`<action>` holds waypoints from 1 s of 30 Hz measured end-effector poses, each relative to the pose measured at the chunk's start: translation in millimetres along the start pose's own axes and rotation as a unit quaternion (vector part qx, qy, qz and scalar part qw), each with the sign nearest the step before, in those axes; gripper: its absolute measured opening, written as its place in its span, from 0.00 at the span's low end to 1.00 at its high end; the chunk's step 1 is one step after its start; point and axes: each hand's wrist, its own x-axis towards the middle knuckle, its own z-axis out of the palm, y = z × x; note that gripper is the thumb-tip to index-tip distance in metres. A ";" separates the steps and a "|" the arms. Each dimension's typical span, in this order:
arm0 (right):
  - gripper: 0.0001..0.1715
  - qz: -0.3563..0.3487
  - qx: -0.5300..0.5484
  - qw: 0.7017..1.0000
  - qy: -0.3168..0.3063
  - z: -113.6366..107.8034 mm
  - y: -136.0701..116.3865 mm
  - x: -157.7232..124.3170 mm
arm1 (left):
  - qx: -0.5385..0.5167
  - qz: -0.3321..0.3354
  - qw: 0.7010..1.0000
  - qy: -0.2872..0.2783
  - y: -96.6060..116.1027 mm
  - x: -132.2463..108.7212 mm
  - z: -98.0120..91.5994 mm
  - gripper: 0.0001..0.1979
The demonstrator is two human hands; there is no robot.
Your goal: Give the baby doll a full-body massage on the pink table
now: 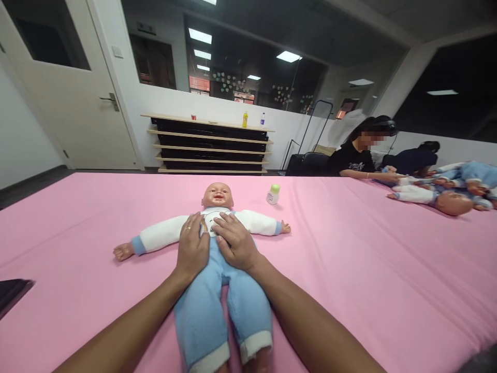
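Observation:
A baby doll (218, 197) lies on its back in front of me, head away from me and arms spread wide. It wears a white top with blue cuffs and light blue trousers (205, 303) with pale turned-up hems. My left hand (193, 243) rests flat on the left side of its chest, a ring on one finger. My right hand (236, 241) lies flat across the right side of the chest, fingers stretched out. Both palms press on the top and partly cover its printed picture. Beyond the doll's arm stands a small white bottle (273, 195) with a green cap.
A pink sheet (341, 259) covers the table. Several more dolls (454, 202) lie at the right, near a person in black (355, 155) and another person (413, 158) behind. A dark flat object (13, 295) sits at the left edge. Stacked boards (212, 140) stand by the wall.

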 end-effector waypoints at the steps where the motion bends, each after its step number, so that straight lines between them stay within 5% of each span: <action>1: 0.22 -0.005 0.003 1.000 -0.020 -0.9 -0.9 1.0 | 0.001 0.023 1.000 0.000 3.0 -1.8 -2.0 0.25; 5: 0.24 0.052 -0.004 0.997 -0.060 1.0 0.9 3.7 | -0.007 0.092 0.996 -0.018 12.6 -6.2 -8.1 0.24; 12: 0.27 0.176 0.014 0.984 -0.023 13.1 16.9 0.5 | -0.018 0.160 0.982 -0.094 11.9 -6.4 -13.0 0.19; 19: 0.29 0.238 0.035 0.970 0.035 20.5 23.5 -3.8 | 0.006 0.103 0.972 -0.211 15.1 3.3 -13.0 0.23; 25: 0.27 0.189 0.017 0.979 0.070 16.3 16.1 -4.8 | 0.001 -0.004 0.990 -0.140 1.3 10.0 3.1 0.24; 30: 0.19 0.087 0.006 0.987 0.132 6.9 3.5 -7.2 | -0.018 -0.025 0.998 -0.049 -8.1 4.2 6.0 0.22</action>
